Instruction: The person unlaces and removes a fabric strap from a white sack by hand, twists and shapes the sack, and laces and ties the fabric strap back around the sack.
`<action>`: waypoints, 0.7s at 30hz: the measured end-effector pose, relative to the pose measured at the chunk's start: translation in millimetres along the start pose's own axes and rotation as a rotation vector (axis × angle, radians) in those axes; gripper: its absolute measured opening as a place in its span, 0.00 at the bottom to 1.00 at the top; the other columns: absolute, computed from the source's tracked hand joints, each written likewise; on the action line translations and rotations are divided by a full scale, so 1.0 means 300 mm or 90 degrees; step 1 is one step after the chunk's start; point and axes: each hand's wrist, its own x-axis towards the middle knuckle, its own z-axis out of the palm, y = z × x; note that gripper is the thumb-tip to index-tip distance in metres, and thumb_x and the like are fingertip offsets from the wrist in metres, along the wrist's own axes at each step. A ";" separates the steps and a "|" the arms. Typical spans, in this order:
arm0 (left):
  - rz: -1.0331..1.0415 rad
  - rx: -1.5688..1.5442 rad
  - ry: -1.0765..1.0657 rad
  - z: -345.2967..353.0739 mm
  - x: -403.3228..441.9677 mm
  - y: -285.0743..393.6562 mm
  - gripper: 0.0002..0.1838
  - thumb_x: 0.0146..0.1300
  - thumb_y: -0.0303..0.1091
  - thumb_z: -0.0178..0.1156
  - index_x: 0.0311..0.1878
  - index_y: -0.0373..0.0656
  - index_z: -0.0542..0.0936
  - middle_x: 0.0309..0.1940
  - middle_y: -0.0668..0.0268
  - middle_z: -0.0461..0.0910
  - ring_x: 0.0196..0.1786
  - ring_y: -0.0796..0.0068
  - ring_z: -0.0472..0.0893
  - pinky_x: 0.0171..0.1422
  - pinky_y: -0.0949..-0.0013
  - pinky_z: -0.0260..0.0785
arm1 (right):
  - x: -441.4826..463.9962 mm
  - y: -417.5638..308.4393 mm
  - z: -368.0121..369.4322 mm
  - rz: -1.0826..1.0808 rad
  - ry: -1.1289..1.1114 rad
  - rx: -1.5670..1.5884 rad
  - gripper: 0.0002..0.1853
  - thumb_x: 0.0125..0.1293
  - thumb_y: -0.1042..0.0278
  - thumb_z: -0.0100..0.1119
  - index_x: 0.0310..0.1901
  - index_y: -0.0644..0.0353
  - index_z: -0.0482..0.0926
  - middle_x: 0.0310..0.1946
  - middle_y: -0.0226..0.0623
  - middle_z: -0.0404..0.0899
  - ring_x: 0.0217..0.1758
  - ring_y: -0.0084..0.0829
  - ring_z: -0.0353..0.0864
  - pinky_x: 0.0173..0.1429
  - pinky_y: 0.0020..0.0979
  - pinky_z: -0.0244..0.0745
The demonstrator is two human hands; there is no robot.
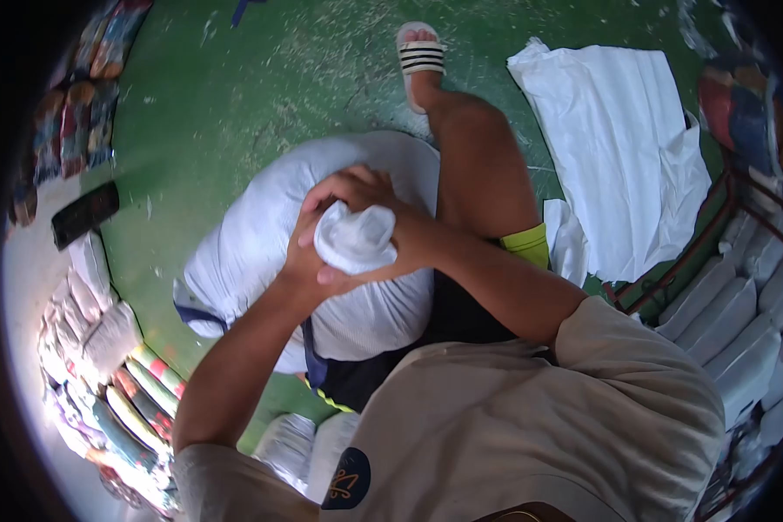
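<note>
A large, full white sack (261, 209) lies on the floor against my legs, bulging and tilted. Its gathered mouth (357, 237) sticks up as a bunched twist of white cloth. My left hand (306, 248) closes around this neck from the left. From the other side my right hand (402, 235) wraps it, and the two hands together ring the bunch. Fingers overlap at the far side, so which hand some belong to is hard to tell. A dark blue strip (311, 352) hangs by the sack's near side.
A flat white sack (613, 148) is spread on the green floor (261, 70) to the right. Filled white bags (713, 304) are stacked behind a rusty metal frame (718, 196). Colourful packed bundles (143, 400) and a dark object (85, 214) are on the left.
</note>
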 end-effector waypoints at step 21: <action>-0.100 1.285 -0.376 0.132 -0.060 0.260 0.22 0.69 0.56 0.53 0.41 0.49 0.85 0.36 0.61 0.89 0.38 0.57 0.81 0.59 0.59 0.62 | -0.357 -0.342 0.472 -0.262 -0.385 -0.146 0.25 0.62 0.61 0.65 0.59 0.56 0.72 0.61 0.49 0.70 0.33 0.45 0.80 0.42 0.40 0.78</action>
